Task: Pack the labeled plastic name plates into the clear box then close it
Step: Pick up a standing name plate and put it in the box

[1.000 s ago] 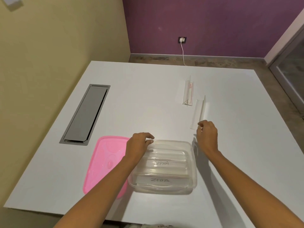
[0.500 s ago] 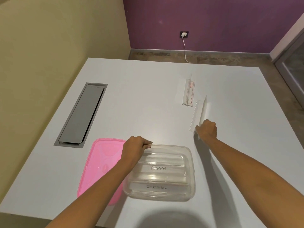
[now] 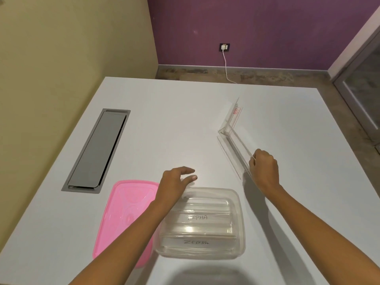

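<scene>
As right fingers [image 3: 254, 161] pinch it, the name plate [image 3: 236, 153] looks transparent.

Red print [image 3: 235, 110] on the far plate [image 3: 229, 123] is illegible.

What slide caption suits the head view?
Right hand grips a clear name plate; left hand open over the half-packed clear box.

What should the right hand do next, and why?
Probably the right hand should lift the clear name plate, whose near end it grips, and carry it to the clear box, which sits open beside the pink lid.
</scene>
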